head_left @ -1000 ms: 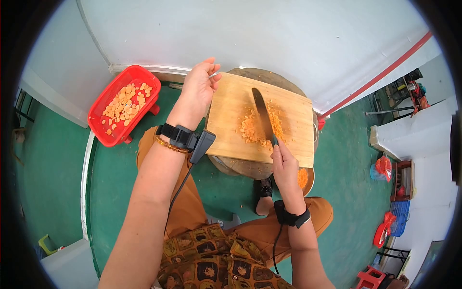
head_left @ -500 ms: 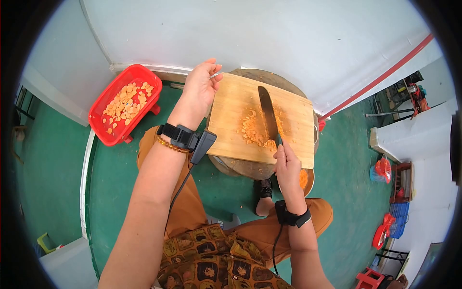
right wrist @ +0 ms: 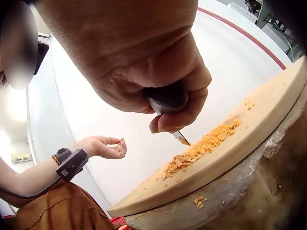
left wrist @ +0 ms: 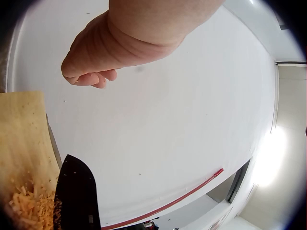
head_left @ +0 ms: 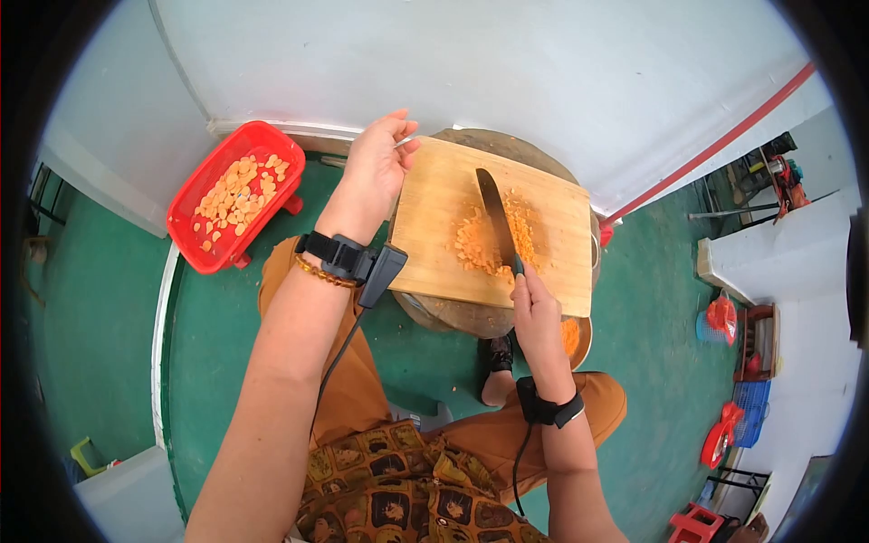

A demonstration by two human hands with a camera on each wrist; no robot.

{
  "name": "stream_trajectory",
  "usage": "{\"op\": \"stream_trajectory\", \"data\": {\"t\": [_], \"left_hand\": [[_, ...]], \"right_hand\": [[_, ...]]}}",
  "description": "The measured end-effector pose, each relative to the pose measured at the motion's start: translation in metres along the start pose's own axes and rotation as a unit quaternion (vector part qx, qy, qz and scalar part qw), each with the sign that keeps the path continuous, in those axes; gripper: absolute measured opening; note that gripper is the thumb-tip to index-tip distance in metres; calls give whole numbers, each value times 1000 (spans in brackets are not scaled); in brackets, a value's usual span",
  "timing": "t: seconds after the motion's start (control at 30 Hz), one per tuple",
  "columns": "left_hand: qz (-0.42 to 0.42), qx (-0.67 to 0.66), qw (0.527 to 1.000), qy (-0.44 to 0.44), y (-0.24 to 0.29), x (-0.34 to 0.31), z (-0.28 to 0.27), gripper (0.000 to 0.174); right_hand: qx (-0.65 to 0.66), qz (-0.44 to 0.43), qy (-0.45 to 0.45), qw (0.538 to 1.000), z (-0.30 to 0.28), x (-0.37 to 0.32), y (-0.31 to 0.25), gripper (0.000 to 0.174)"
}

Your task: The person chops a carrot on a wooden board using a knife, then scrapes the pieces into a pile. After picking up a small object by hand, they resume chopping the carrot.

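The right hand (head_left: 539, 319) grips the handle of a dark-bladed knife (head_left: 495, 213) over a wooden board (head_left: 424, 213). Chopped orange bits (head_left: 472, 244) lie on both sides of the blade. In the right wrist view, fingers and thumb wrap round the black handle (right wrist: 168, 97), and the orange bits (right wrist: 206, 144) form a loose heap. The left hand (head_left: 373, 172) hangs in the air by the board's far left corner, fingers loosely bent, holding nothing visible. The left wrist view has that hand (left wrist: 98, 55) apart from the blade (left wrist: 76, 196).
A red basin (head_left: 186, 226) with orange slices stands at the left. Under the board is a round block (head_left: 453, 315); a bowl (head_left: 584, 342) with orange bits sits below its near right corner. A white wall (head_left: 434, 63) rises behind. Baskets and a red stool (head_left: 695, 523) are at the right.
The knife blade swung right across the orange bits, then back left, the right hand shifting slightly with it. The left hand has stayed almost still.
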State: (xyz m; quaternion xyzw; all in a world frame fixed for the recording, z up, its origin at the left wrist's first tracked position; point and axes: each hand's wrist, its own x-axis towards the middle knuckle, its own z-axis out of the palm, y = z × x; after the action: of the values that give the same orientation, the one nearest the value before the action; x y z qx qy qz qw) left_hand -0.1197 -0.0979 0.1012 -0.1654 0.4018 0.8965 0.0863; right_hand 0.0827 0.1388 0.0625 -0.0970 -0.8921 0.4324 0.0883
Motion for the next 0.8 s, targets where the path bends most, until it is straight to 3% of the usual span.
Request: {"op": "stream_trajectory", "data": {"t": [0.13,0.23,0.33,0.53,0.8], "left_hand": [[3,8,1000,12,1,-2,2,43],[1,5,1000,10,0,-1,1,43],[4,10,1000,9,0,0,2,43],[0,7,1000,16,1,-1,2,42],[3,6,1000,10,2,-2,0,41]], "right_hand": [[14,22,5,1000,0,0,4,33],[16,-27,23,999,1,-3,3,33],[5,-12,-14,1000,1,-1,-3,33],[5,27,-6,1000,1,3,9,34],[20,-25,28,999,2,1,4,35]]}}
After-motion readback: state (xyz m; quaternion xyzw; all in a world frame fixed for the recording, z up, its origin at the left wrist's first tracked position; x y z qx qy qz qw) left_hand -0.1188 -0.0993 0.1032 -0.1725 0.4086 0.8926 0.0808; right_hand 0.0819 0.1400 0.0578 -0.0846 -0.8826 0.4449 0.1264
